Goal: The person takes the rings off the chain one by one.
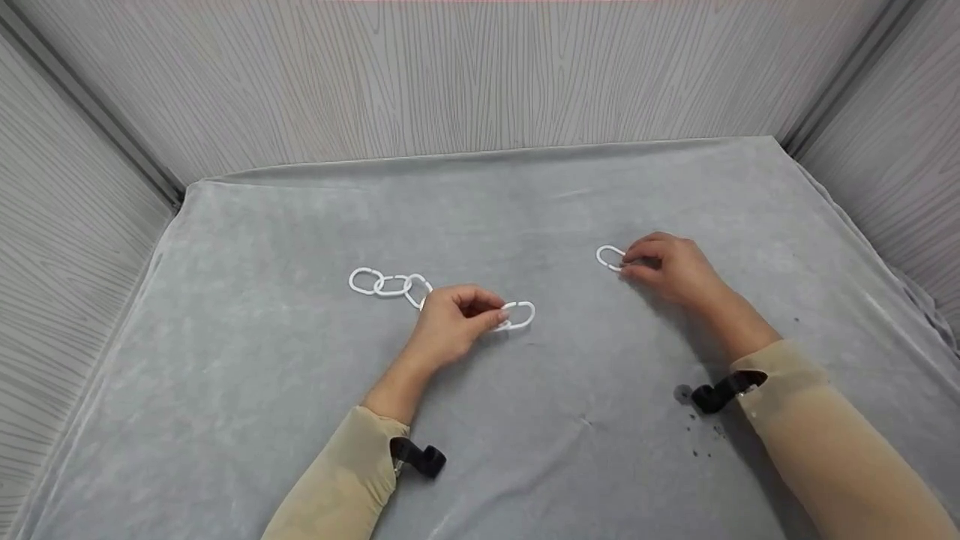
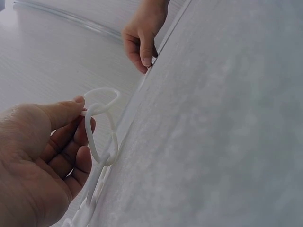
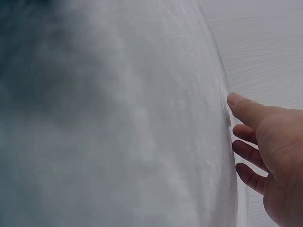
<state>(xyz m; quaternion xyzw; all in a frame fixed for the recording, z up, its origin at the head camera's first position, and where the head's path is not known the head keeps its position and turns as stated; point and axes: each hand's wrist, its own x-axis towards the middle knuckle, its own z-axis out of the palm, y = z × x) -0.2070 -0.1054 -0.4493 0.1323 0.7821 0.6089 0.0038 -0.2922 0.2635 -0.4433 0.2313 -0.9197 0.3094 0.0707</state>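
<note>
A chain of several white plastic links (image 1: 392, 292) runs across the grey cloth, partly hidden behind my left hand (image 1: 444, 326). That hand pinches the chain near its right end, and the end link (image 1: 533, 315) sticks out past the thumb. In the left wrist view the raised links (image 2: 115, 137) hang from the thumb and fingers. Farther right, my right hand (image 1: 671, 266) has its thumb and fingertips at the right end of a separate white link (image 1: 598, 256), gripping it by its sides. The fingertips cover that end of the link. In the right wrist view the link cannot be made out.
A grey cloth (image 1: 300, 420) covers the table, with slight wrinkles and small dark spots (image 1: 696, 453) near the right forearm. Wood-grained panels (image 1: 480, 75) stand behind and at both sides. A black wrist mount (image 1: 420, 456) sits on each sleeve.
</note>
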